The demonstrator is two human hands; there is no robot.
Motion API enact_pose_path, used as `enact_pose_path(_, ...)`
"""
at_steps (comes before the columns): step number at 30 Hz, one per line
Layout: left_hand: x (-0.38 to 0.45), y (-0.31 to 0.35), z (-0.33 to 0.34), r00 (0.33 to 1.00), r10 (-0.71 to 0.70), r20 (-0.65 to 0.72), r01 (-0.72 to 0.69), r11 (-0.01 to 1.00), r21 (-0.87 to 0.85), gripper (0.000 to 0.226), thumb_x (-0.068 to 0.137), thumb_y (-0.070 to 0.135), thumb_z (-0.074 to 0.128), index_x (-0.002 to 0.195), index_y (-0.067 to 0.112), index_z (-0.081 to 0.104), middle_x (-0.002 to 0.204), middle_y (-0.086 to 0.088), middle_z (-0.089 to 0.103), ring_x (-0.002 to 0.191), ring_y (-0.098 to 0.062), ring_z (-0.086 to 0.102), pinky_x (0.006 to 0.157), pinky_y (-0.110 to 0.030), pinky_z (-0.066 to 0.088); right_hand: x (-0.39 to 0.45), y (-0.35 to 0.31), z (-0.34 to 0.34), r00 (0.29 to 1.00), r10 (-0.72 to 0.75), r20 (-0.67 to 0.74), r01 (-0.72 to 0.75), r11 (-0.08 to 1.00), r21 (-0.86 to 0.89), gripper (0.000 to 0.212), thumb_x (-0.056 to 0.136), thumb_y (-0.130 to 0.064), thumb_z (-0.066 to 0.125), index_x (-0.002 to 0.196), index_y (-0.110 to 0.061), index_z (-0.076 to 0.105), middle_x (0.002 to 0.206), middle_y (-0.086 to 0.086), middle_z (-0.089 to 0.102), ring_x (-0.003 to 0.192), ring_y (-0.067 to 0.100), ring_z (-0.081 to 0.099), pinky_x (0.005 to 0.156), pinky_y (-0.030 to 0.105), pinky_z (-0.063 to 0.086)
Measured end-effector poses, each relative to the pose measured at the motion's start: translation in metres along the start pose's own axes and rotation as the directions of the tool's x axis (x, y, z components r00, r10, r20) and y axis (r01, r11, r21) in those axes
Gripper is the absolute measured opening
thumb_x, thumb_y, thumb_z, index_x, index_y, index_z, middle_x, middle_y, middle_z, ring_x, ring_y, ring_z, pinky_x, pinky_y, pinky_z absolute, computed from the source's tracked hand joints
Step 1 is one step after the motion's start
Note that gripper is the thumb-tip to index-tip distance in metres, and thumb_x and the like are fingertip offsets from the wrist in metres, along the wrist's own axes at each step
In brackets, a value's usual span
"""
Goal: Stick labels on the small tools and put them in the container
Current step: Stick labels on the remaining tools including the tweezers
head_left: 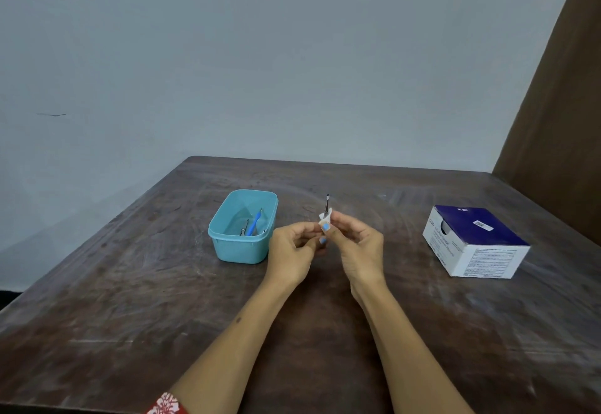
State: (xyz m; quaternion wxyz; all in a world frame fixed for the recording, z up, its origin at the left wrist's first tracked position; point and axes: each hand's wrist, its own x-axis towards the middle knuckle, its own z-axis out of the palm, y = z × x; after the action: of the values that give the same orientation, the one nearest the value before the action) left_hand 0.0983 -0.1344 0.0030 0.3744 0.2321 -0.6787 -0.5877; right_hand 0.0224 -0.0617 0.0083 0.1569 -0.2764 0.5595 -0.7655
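On the left of the dark, scuffed wooden tabletop (130, 283) stood a light-blue rectangular plastic container (242, 228), holding a blue-handled tool (255, 225) and a small metal tool (244, 227) leaning against its inner wall. Just right of it, above the middle of the tabletop, the left hand (292, 247) and right hand (356, 247) met with fingers curled, both pinching a slim dark metal tool (326, 205) that stood nearly upright. A small white label (325, 217) sat wrapped round its lower shaft, touching the fingertips of both hands. Well apart to the right lay a white cardboard box with a dark-blue top (474, 239), flat on the tabletop near a brown panel (553, 104).
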Motion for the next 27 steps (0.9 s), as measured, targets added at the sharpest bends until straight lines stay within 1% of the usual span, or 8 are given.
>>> enact_pose_path(5, 0.0007, 0.0001, -0.0005, 1.0, -0.008, 0.03, 0.008, 1.0, -0.023, 0.025, 0.084, -0.008, 0.059, 0.099, 0.01, 0.069, 0.087, -0.006, 0.071, 0.084, -0.017, 0.069, 0.074, -0.029, 0.058, 0.0034, 0.0072, -0.0009, 1.0, 0.008, -0.016, -0.009, 0.997, -0.079, 0.015, 0.08, -0.013, 0.072, 0.09, -0.024, 0.071, 0.099, 0.013, 0.069, 0.084, 0.016, 0.068, 0.069, 0.02, 0.054)
enact_pose_path(10, -0.0005, -0.0004, 0.0, 0.995, -0.035, 0.095, 0.037, 0.999, -0.021, 0.021, 0.083, -0.005, 0.063, 0.1, 0.005, 0.068, 0.087, -0.012, 0.071, 0.082, -0.019, 0.07, 0.071, -0.027, 0.058, 0.0031, 0.0014, -0.0001, 0.999, 0.004, -0.047, -0.006, 0.999, -0.038, 0.018, 0.084, -0.014, 0.067, 0.102, -0.008, 0.068, 0.093, 0.013, 0.067, 0.059, 0.0, 0.062, 0.053, 0.014, 0.05)
enact_pose_path(11, -0.0004, -0.0002, 0.0002, 0.996, -0.032, 0.088, 0.034, 0.999, -0.025, 0.021, 0.083, -0.005, 0.062, 0.1, 0.006, 0.068, 0.087, -0.012, 0.071, 0.082, -0.019, 0.07, 0.071, -0.027, 0.058, 0.0034, 0.0021, -0.0001, 0.999, 0.006, -0.042, -0.008, 0.999, -0.046, 0.019, 0.085, -0.014, 0.067, 0.102, -0.008, 0.067, 0.093, 0.013, 0.067, 0.059, 0.0, 0.063, 0.052, 0.014, 0.05)
enact_pose_path(15, 0.0005, 0.0012, -0.0015, 0.999, -0.017, 0.044, 0.017, 1.0, -0.015, 0.025, 0.085, -0.008, 0.057, 0.102, 0.007, 0.068, 0.09, -0.01, 0.071, 0.085, -0.018, 0.07, 0.074, -0.029, 0.058, 0.003, 0.0075, 0.0, 1.0, 0.005, 0.022, -0.002, 0.987, -0.161, 0.018, 0.084, -0.017, 0.067, 0.101, -0.011, 0.069, 0.093, 0.008, 0.069, 0.08, 0.009, 0.065, 0.056, 0.012, 0.049)
enact_pose_path(18, 0.0002, 0.0012, -0.0022, 0.995, -0.039, 0.087, 0.039, 0.999, -0.002, 0.021, 0.084, -0.006, 0.06, 0.1, 0.005, 0.068, 0.089, -0.014, 0.071, 0.084, -0.021, 0.07, 0.073, -0.028, 0.059, 0.0035, 0.0052, -0.0005, 1.0, -0.012, -0.023, 0.009, 0.991, -0.135, 0.018, 0.085, -0.018, 0.066, 0.101, -0.01, 0.068, 0.094, 0.01, 0.067, 0.064, 0.0, 0.063, 0.053, 0.013, 0.049)
enact_pose_path(21, -0.0009, 0.0004, 0.0005, 0.99, -0.042, 0.135, 0.038, 0.999, 0.035, 0.019, 0.083, -0.005, 0.063, 0.098, 0.004, 0.069, 0.089, -0.016, 0.071, 0.084, -0.023, 0.07, 0.073, -0.029, 0.058, 0.0056, 0.0044, -0.0016, 0.994, -0.042, -0.103, 0.028, 0.99, -0.137, 0.018, 0.085, -0.025, 0.066, 0.1, -0.016, 0.067, 0.1, 0.008, 0.066, 0.066, 0.003, 0.065, 0.057, 0.02, 0.053)
enact_pose_path(25, -0.001, 0.0009, 0.0002, 0.998, -0.013, 0.065, 0.012, 1.0, 0.018, 0.021, 0.084, -0.007, 0.059, 0.1, 0.002, 0.069, 0.089, -0.015, 0.071, 0.085, -0.022, 0.07, 0.073, -0.029, 0.059, 0.0032, 0.0063, -0.0003, 1.0, -0.012, -0.025, 0.007, 0.986, -0.169, 0.021, 0.085, -0.021, 0.067, 0.101, -0.007, 0.068, 0.093, 0.012, 0.069, 0.064, 0.0, 0.064, 0.052, 0.013, 0.049)
enact_pose_path(27, -0.0009, 0.0021, -0.0016, 0.997, -0.016, 0.073, 0.015, 1.0, 0.017, 0.021, 0.085, -0.008, 0.058, 0.098, 0.004, 0.069, 0.087, -0.012, 0.072, 0.082, -0.02, 0.07, 0.071, -0.026, 0.058, 0.0021, 0.0064, 0.0002, 1.0, -0.026, -0.007, 0.024, 0.982, -0.189, 0.02, 0.085, -0.02, 0.067, 0.1, -0.006, 0.068, 0.092, 0.014, 0.069, 0.062, -0.001, 0.063, 0.051, 0.012, 0.048)
